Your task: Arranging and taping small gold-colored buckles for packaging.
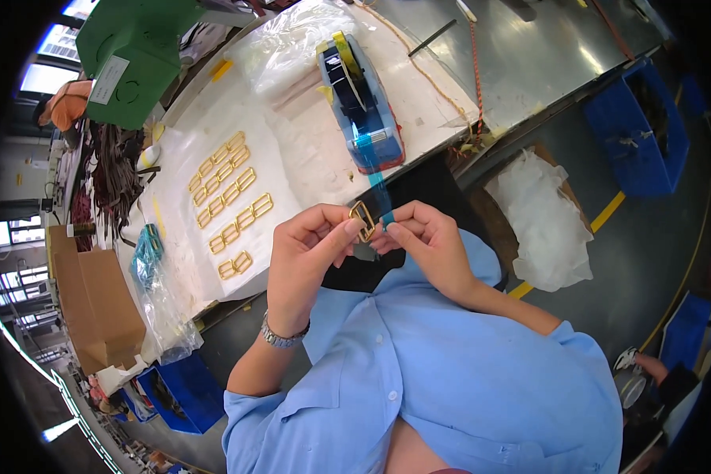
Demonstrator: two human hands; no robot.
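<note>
My left hand (312,241) pinches a gold metal slide buckle (361,218) between thumb and fingers, in front of my chest. Close beside it, my right hand (432,246) grips the end of a strip of clear blue tape (379,189). That strip runs back to a blue tape dispenser (378,126) on the table. Whether the tape touches the buckle is hard to tell. To the left, several matching gold buckles (233,188) lie in slanting rows on a white sheet (268,178).
Clear plastic film (304,39) lies behind the buckles, and a plastic bag (166,304) hangs at the table's left edge. A green machine housing (134,59) stands at the far left. White wrapping (541,217) covers a box at right; a cardboard box (99,308) is at left.
</note>
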